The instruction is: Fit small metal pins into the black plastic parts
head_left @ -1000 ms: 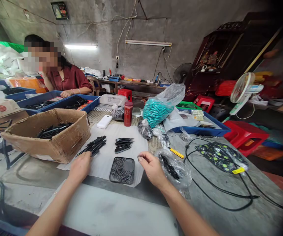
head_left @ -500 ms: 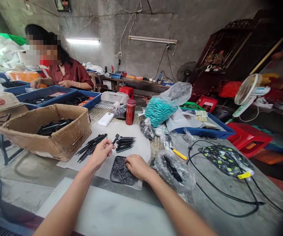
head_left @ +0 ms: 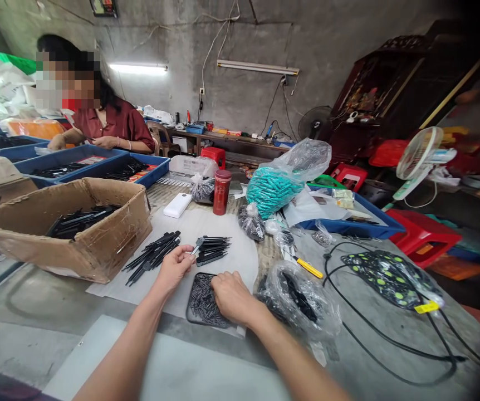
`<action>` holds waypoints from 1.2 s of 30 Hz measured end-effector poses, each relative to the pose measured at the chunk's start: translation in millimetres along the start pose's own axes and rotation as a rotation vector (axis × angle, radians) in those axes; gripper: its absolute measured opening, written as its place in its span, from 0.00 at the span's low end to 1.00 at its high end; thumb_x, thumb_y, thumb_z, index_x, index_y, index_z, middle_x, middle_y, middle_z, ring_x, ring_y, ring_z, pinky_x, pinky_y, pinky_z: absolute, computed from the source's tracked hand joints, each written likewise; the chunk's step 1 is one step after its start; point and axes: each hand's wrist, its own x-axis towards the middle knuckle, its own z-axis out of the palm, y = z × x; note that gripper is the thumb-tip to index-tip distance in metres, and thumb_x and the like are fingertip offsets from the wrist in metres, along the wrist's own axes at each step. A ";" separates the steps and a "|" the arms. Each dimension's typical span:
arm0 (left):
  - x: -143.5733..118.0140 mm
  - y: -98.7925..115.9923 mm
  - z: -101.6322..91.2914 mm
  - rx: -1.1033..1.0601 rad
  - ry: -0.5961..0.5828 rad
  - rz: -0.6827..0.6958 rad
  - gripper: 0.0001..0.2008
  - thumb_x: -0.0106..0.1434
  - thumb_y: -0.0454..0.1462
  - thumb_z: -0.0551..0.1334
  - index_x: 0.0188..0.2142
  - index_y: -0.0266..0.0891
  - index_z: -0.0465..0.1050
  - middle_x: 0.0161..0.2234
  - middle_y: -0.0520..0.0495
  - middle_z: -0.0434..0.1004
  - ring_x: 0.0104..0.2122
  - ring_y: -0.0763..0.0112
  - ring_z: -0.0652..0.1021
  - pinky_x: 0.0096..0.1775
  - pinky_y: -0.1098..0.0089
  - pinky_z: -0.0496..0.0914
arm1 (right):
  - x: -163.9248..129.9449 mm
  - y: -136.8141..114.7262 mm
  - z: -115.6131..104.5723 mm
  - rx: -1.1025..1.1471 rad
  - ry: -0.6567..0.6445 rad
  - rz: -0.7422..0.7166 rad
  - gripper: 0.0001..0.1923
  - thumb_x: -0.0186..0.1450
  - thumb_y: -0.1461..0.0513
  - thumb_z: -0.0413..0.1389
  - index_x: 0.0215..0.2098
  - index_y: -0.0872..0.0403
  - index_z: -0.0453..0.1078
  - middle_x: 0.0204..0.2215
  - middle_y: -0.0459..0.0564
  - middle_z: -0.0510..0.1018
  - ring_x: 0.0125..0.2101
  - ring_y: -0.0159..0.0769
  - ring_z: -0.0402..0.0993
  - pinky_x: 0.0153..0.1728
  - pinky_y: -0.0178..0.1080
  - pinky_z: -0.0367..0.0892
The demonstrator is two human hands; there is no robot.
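My left hand [head_left: 175,266] holds a thin black pen part [head_left: 195,245] by its lower end, its tip raised toward a small stack of black pen pieces [head_left: 211,249] on the white sheet [head_left: 206,223]. My right hand [head_left: 231,297] rests with fingers curled down in a black tray [head_left: 200,301] filled with small dark metal bits; whether it grips any is hidden. A loose pile of long black pen bodies [head_left: 152,256] lies just left of my left hand.
A cardboard box [head_left: 68,228] with black parts stands at the left. A clear bag of dark parts [head_left: 298,298] lies right of the tray, beside black cables [head_left: 390,340]. A red flask [head_left: 220,192], a white power bank [head_left: 177,205] and a bag of teal parts [head_left: 271,189] stand behind. A person in a dark red shirt [head_left: 114,128] works at blue trays [head_left: 98,164].
My left hand picked a black pen part from the pile and lifted it. My right hand moved left and down into the black tray.
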 end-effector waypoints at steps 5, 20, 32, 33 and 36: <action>0.2 -0.5 -2.1 0.068 -0.011 0.054 0.17 0.42 0.41 0.64 0.32 0.35 0.67 0.18 0.56 0.66 0.17 0.79 0.65 0.21 0.76 0.58 | 1.6 8.4 -0.7 0.223 0.093 0.034 0.09 0.59 0.69 0.43 0.31 0.57 0.64 0.27 0.52 0.73 0.29 0.36 0.67 0.31 0.37 0.56; -11.5 -1.4 14.2 0.017 -0.303 -0.040 0.18 0.47 0.41 0.62 0.36 0.36 0.61 0.21 0.56 0.69 0.18 0.77 0.71 0.24 0.75 0.61 | 9.5 22.7 7.6 1.156 0.464 0.192 0.06 0.56 0.62 0.48 0.29 0.55 0.65 0.22 0.43 0.67 0.24 0.29 0.62 0.27 0.32 0.59; -14.4 5.1 14.9 -0.087 -0.212 -0.034 0.16 0.48 0.44 0.63 0.29 0.37 0.59 0.23 0.51 0.73 0.20 0.78 0.68 0.23 0.76 0.58 | 13.0 17.3 7.1 1.448 0.426 0.225 0.10 0.52 0.55 0.52 0.23 0.55 0.60 0.17 0.40 0.61 0.19 0.26 0.54 0.22 0.32 0.53; -13.9 5.3 14.7 -0.094 -0.190 -0.021 0.16 0.48 0.44 0.63 0.29 0.37 0.59 0.23 0.52 0.73 0.18 0.80 0.66 0.21 0.77 0.56 | 12.2 16.1 6.1 1.453 0.408 0.221 0.11 0.52 0.55 0.52 0.23 0.54 0.60 0.17 0.40 0.61 0.19 0.27 0.54 0.22 0.32 0.52; -13.6 6.0 15.6 -0.152 -0.142 -0.017 0.17 0.46 0.43 0.65 0.29 0.38 0.59 0.24 0.52 0.74 0.16 0.82 0.62 0.20 0.77 0.54 | 10.2 12.4 3.4 1.463 0.366 0.190 0.11 0.53 0.55 0.51 0.23 0.54 0.59 0.17 0.40 0.61 0.19 0.27 0.54 0.22 0.32 0.53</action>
